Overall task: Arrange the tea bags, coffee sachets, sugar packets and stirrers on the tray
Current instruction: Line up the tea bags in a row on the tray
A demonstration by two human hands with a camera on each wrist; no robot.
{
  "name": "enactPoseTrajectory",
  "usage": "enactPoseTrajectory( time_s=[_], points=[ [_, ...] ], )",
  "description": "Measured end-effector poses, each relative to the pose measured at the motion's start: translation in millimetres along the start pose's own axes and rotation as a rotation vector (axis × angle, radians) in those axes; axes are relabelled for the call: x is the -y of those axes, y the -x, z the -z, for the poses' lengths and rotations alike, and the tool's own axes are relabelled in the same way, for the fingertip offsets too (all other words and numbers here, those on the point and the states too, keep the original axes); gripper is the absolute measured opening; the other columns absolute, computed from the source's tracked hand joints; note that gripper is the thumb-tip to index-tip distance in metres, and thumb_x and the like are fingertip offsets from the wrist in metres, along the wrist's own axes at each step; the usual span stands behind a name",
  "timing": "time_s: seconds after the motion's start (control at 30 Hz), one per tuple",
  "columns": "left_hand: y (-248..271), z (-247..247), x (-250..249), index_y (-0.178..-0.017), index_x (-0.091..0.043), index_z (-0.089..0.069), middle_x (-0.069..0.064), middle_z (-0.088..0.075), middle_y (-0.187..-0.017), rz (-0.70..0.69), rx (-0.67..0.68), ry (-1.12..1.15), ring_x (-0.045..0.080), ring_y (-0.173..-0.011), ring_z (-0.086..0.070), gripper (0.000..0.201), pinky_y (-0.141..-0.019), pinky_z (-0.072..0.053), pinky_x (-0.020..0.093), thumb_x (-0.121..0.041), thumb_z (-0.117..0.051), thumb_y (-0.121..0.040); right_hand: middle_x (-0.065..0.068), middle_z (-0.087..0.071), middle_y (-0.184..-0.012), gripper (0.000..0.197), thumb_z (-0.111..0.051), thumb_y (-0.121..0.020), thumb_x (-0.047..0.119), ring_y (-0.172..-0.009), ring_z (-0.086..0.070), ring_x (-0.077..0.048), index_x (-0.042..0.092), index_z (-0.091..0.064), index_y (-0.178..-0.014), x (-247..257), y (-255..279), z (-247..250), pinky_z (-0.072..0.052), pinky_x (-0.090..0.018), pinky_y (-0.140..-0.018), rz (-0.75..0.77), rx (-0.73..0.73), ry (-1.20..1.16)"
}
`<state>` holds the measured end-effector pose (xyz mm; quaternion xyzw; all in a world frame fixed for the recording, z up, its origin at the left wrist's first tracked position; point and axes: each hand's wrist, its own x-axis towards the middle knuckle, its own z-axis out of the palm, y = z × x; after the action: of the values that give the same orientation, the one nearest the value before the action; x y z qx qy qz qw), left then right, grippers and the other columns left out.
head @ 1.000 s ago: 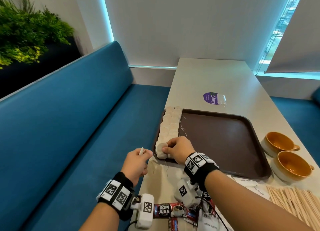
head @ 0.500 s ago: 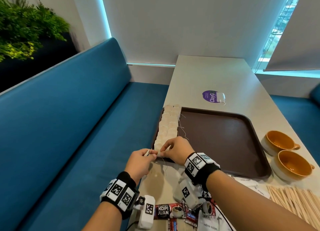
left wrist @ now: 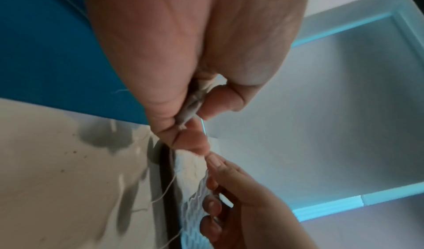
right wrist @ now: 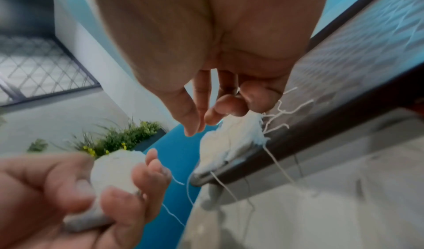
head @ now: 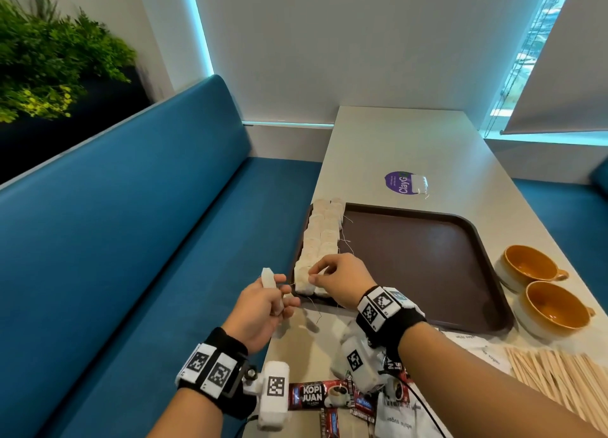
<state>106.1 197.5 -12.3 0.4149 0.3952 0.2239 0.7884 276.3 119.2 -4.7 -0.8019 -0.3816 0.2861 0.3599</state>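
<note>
A brown tray [head: 427, 273] lies on the table with tea bags [head: 320, 240] in two columns along its left edge. My left hand [head: 279, 289] hovers just off the tray's near-left corner and holds one white tea bag [head: 268, 278] upright in its fingers; the right wrist view shows the same tea bag [right wrist: 114, 171]. Above that corner, my right hand [head: 314, 277] pinches the top of the nearest tea bag in the row [right wrist: 229, 138] with thumb and finger, where loose strings sprout. Coffee sachets [head: 316, 395], sugar packets [head: 401, 421] and wooden stirrers [head: 559, 378] lie near the table's front edge.
Two orange cups [head: 529, 266] [head: 556, 309] stand right of the tray. Beyond the tray a purple sticker [head: 396, 182] has one stray tea bag [head: 419, 184] beside it. A blue bench [head: 131, 240] runs along the table's left edge.
My left hand came up to the right hand at the tray corner, then drew back a little with its tea bag. The right hand lifted from pressing the nearest bags into a pinch.
</note>
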Motion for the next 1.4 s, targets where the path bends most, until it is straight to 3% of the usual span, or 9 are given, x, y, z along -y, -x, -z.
enactPoseTrajectory(
  time_s=[0.17,0.33,0.43,0.57,0.77,0.97,1.17,1.3,1.4],
  points=[
    [20.7,-0.6,-8.5,-0.118,0.006,-0.054,0.032,-0.055,-0.108,0.041,0.192,0.101,0.05,-0.097,-0.07,0.05,-0.087,-0.061,0.041,0.024,-0.023,-0.083,0.001,-0.065,-0.074,0.002,-0.078,-0.087,0.026,-0.057,-0.054,-0.009,0.024,-0.078,-0.087,5.5,27.2,18.8,-0.05,-0.022,-0.057,0.062,-0.029,-0.278],
    [32.6,-10.5,-4.1,-0.131,0.013,-0.05,0.039,-0.062,-0.115,0.051,0.305,0.147,0.048,-0.1,-0.069,0.043,-0.092,-0.059,0.044,0.02,-0.038,-0.09,0.002,-0.064,-0.076,0.017,-0.085,-0.081,0.029,-0.07,-0.059,-0.01,0.022,-0.078,-0.094,4.0,51.7,21.3,-0.056,-0.032,-0.075,0.08,0.018,-0.469],
    [38.8,-19.7,0.9,-0.131,0.01,-0.053,0.037,-0.063,-0.123,0.042,0.342,0.13,0.046,-0.108,-0.066,0.041,-0.093,-0.059,0.046,0.008,-0.056,-0.09,0.0,-0.062,-0.076,0.029,-0.089,-0.077,0.025,-0.071,-0.06,-0.014,0.014,-0.076,-0.101,-0.5,58.7,17.9,-0.058,-0.033,-0.074,0.063,0.07,-0.586],
    [40.9,-28.4,6.9,-0.124,0.007,-0.06,0.028,-0.071,-0.116,0.037,0.286,0.074,0.039,-0.1,-0.073,0.037,-0.088,-0.061,0.046,0.0,-0.064,-0.087,0.005,-0.066,-0.067,0.023,-0.082,-0.083,0.011,-0.052,-0.058,0.001,-0.002,-0.074,-0.102,-6.5,66.8,18.7,-0.044,-0.013,-0.05,0.075,0.106,-0.573],
    [28.5,-28.3,12.4,-0.124,0.003,-0.062,0.022,-0.074,-0.111,0.03,0.139,0.018,0.03,-0.093,-0.072,0.045,-0.076,-0.06,0.034,-0.009,-0.075,-0.083,-0.007,-0.073,-0.083,0.016,-0.079,-0.087,0.017,-0.071,-0.066,-0.014,0.005,-0.074,-0.096,-17.1,57.7,17.8,-0.051,-0.026,-0.057,-0.02,0.057,-0.571],
    [7.8,-23.0,2.4,-0.115,0.015,-0.06,0.029,-0.071,-0.108,-0.041,0.009,0.108,0.029,-0.078,-0.073,0.021,-0.07,-0.063,0.029,0.008,-0.051,-0.097,-0.026,-0.071,-0.104,0.01,-0.067,-0.097,0.012,-0.077,-0.073,-0.034,0.002,-0.063,-0.099,-19.7,30.9,28.2,-0.064,-0.045,-0.068,-0.153,-0.072,-0.767],
    [-10.8,-18.0,1.4,-0.1,0.0,-0.07,0.019,-0.075,-0.1,-0.195,-0.108,-0.27,0.026,-0.087,-0.073,0.012,-0.079,-0.061,0.035,0.005,-0.063,-0.092,-0.018,-0.071,-0.094,0.013,-0.072,-0.087,-0.008,-0.077,-0.073,-0.026,0.002,-0.069,-0.094,-25.7,11.2,31.3,-0.065,-0.04,-0.075,-0.125,-0.027,-0.548],
    [-22.6,-14.0,4.6,-0.09,-0.019,-0.073,0.0,-0.076,-0.089,-0.262,-0.145,-0.71,0.016,-0.084,-0.07,0.014,-0.073,-0.053,0.028,-0.014,-0.082,-0.082,-0.012,-0.077,-0.091,0.015,-0.071,-0.084,0.001,-0.083,-0.073,-0.026,0.015,-0.076,-0.087,-26.0,-0.3,30.1,-0.063,-0.044,-0.084,-0.078,0.048,-0.205],
    [-27.7,-16.4,3.7,-0.085,-0.023,-0.071,-0.003,-0.075,-0.085,-0.27,-0.168,-0.87,0.013,-0.082,-0.07,0.018,-0.072,-0.053,0.026,-0.022,-0.087,-0.077,0.0,-0.076,-0.092,0.016,-0.068,-0.086,0.009,-0.092,-0.071,-0.019,0.022,-0.077,-0.089,-21.9,-5.7,26.7,-0.059,-0.033,-0.086,-0.046,0.119,0.007]
  ],
)
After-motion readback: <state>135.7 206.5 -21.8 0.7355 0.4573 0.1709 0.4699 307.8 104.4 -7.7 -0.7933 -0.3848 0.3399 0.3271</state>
